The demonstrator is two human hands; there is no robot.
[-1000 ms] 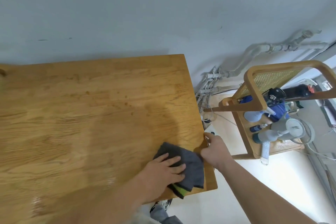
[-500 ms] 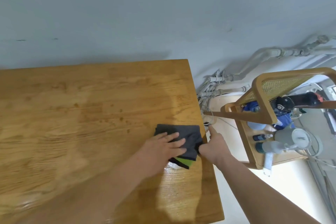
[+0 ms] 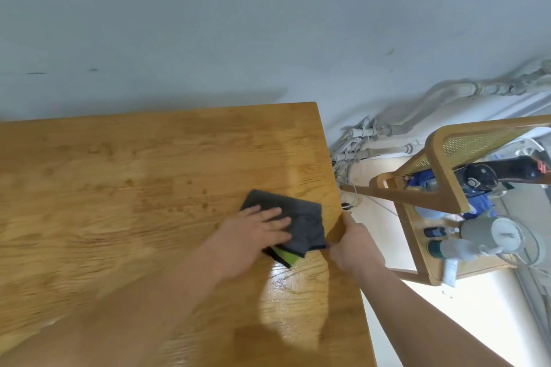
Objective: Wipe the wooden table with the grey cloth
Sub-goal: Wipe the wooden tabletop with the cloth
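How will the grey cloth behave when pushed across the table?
Probably floppy: the cloth lies folded, a green layer showing underneath. Likely slides easily under the flat left hand, since the table looks smooth and glossy. Loose edges may bunch.

- A plain pale grey-blue wall point(image 3: 268, 24) fills the upper half, with a few small dark marks.
- White pipes point(image 3: 387, 131) run along its base, right of the desk point(image 3: 119, 188).
- A wooden chair point(image 3: 441, 176) with a cane back stands on the pale floor point(image 3: 492, 322), its seat crowded with small objects.
- Bright light falls on the floor beneath it.
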